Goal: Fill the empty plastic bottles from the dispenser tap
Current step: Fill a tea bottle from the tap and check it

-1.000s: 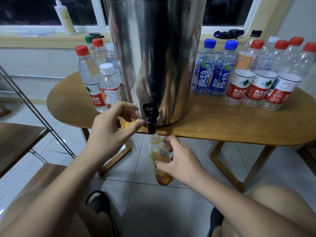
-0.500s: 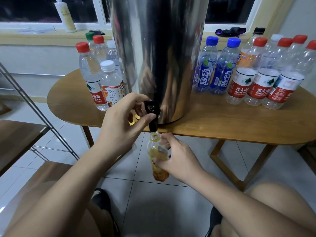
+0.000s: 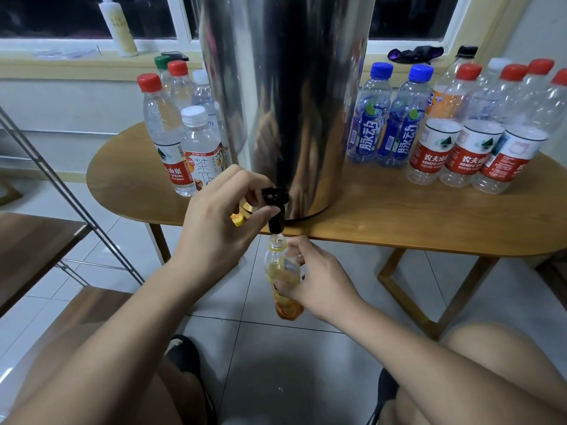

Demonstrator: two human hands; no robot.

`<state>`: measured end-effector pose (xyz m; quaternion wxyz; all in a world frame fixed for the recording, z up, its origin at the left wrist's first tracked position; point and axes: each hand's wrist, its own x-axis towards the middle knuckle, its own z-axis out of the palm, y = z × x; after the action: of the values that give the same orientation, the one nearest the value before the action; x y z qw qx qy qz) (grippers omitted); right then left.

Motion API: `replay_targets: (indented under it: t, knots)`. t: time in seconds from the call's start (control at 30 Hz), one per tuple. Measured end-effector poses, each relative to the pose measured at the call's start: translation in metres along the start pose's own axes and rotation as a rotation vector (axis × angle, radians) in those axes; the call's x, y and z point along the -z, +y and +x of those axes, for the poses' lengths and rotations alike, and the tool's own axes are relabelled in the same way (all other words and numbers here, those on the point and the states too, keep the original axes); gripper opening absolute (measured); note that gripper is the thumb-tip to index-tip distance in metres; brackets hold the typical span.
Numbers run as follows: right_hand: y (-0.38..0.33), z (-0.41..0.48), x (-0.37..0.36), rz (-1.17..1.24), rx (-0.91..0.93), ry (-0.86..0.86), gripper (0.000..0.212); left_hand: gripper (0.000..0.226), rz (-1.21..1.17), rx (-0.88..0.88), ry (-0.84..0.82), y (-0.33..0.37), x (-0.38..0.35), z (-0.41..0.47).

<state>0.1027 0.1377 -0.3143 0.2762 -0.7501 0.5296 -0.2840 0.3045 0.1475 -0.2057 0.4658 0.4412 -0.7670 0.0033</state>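
Filling step in hand: my left hand (image 3: 214, 228) pinches the black tap (image 3: 276, 207) of the steel dispenser (image 3: 285, 102) at the near edge of the table (image 3: 399, 216), my right hand (image 3: 319, 280) grips an uncapped yellow-labelled bottle (image 3: 283, 277), mouth just under the spout; next, I judge, closing the tap once full.

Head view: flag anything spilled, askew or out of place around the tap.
No spill shows. The bottle is held mouth-up under the tap by the right hand. Only a loose yellow cap lies near the table edge, partly behind the left hand.
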Motion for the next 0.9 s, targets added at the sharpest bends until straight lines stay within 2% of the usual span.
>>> replay_targets:
  t: [0.37,0.9]
  knots:
    - [0.0047,0.0025,-0.0065,-0.017,-0.007,-0.041,0.065,0.021,0.060,-0.037,0.019,-0.0016,-0.0029,-0.0034]
    - [0.0086,0.0017,-0.0073,-0.003,-0.040,-0.044,0.064,0.022,-0.062,0.042,0.014,-0.0003,-0.0066,-0.0050]
